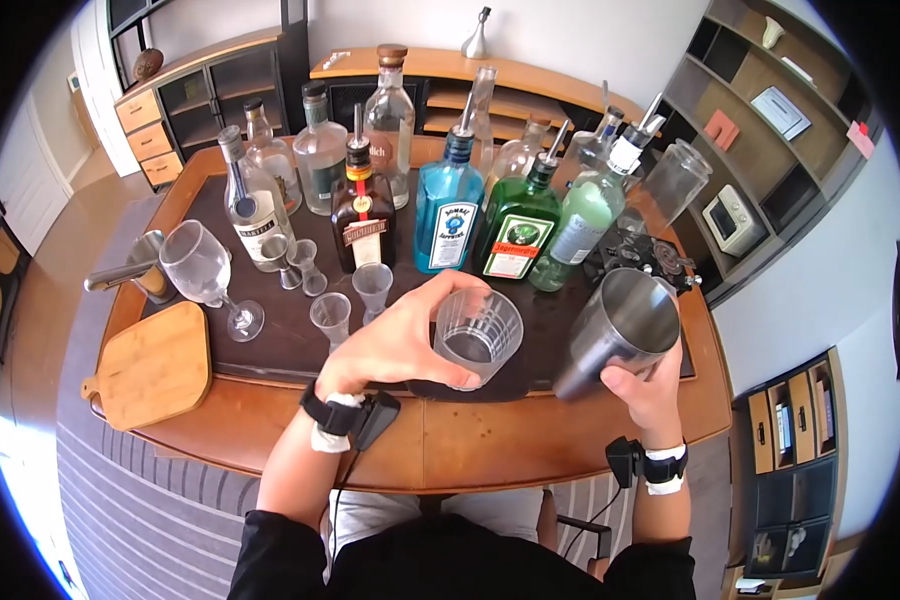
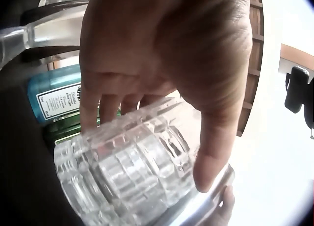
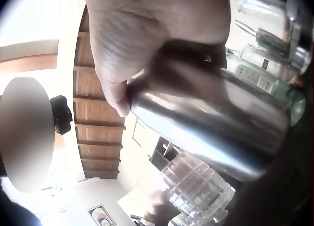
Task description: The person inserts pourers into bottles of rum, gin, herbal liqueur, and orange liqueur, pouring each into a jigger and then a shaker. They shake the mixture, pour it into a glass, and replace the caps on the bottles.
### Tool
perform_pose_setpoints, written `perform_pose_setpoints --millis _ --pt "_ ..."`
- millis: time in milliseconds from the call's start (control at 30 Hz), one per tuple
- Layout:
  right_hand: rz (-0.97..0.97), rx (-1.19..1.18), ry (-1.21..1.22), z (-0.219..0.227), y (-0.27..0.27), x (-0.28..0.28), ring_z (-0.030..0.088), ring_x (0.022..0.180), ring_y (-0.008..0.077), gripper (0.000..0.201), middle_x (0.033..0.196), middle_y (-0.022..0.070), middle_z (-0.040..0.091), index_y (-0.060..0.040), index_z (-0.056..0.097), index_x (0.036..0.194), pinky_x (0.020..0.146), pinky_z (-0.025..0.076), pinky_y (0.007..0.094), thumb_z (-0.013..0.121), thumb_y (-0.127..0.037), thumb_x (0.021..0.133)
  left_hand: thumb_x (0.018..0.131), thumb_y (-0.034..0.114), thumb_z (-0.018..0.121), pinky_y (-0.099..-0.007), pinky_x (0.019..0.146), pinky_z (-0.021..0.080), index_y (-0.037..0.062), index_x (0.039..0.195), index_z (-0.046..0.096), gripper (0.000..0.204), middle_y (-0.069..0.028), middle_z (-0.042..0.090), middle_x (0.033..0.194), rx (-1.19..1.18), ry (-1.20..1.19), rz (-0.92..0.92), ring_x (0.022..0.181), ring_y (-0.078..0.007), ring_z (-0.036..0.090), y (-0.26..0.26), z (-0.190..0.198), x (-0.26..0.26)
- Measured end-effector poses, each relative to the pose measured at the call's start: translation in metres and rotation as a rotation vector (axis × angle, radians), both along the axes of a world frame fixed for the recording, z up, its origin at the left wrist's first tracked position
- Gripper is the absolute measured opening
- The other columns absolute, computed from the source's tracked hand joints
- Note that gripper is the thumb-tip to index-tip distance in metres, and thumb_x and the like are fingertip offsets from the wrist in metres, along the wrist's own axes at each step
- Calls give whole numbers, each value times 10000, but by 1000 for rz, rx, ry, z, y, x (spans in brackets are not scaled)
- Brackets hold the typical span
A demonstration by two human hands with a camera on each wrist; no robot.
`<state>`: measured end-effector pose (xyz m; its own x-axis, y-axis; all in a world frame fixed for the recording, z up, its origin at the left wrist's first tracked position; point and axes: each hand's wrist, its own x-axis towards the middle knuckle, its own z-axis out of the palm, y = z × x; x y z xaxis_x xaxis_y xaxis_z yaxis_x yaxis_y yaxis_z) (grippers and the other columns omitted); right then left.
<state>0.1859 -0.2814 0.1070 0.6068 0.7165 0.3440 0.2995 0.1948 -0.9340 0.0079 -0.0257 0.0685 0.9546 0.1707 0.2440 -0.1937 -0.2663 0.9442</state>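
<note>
My left hand grips a clear cut-glass tumbler, thumb on the near side and fingers round the far side. The left wrist view shows the square facets of the tumbler below the palm. On the right, my right hand holds a metal shaker tin with its mouth tilted up toward me. The right wrist view has the shaker tin lying across the palm, its polished side catching light. Both vessels are held side by side over the table's front part.
Behind the hands stand several bottles, among them a blue gin bottle and a green Jägermeister bottle. Left of them are small measuring glasses, a wine glass and a wooden board. A black metal rack sits at right.
</note>
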Motion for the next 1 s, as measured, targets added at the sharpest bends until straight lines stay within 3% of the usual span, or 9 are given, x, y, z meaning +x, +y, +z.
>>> perform_pose_setpoints --millis 167,233,433,567,767,933,1000 --pt "44 -7 -18 -19 18 2 576 1274 217 1009 1399 114 548 -13 333 1514 1065 482 375 914 -156 702 659 104 949 -389 1151 386 46 1362 403 892 -116 577 1326 -97 51 195 1313 -224 522 -17 -19 -1" --pt "3 -28 -142 -17 22 -4 573 1276 222 1000 1394 119 548 -13 337 1510 1074 474 386 910 -162 704 669 108 944 -401 1161 380 44 1408 382 931 -127 568 1343 -91 32 233 1327 -244 520 -20 -28 3" --pt "-16 -42 -152 -20 23 -5 572 1277 239 984 1387 134 549 -12 342 1504 1088 460 404 899 -161 707 705 118 918 -419 1183 363 103 1594 227 1125 -179 544 1392 -4 55 115 1373 -301 497 -17 -35 -1" --pt "-25 -79 -166 -19 24 -9 574 1272 238 972 1385 133 551 -11 342 1503 1088 460 401 892 -147 713 705 117 898 -391 1191 357 93 1593 255 1097 -181 528 1451 -9 103 12 1408 -290 478 -1 -44 -5" --pt "23 -39 -26 -10 22 -7 576 1268 227 962 1378 121 556 -17 350 1503 1079 470 387 889 -115 711 666 163 942 -380 1112 427 58 1428 431 923 -128 599 1291 49 134 189 1253 -249 567 -22 -30 -2" --pt "-101 -140 -304 0 26 -11 575 1274 234 970 1397 124 540 -23 367 1504 1080 474 392 896 -115 696 651 151 968 -362 1066 446 52 1385 463 897 -97 609 1252 -113 29 205 1177 -189 567 -25 -29 -2" --pt "-99 -139 -414 6 30 -11 575 1277 245 961 1413 139 523 -24 394 1495 1072 477 395 900 -114 684 652 208 967 -380 1053 468 37 1375 461 899 -130 617 1236 -166 9 191 1194 -219 584 -25 -29 -2"
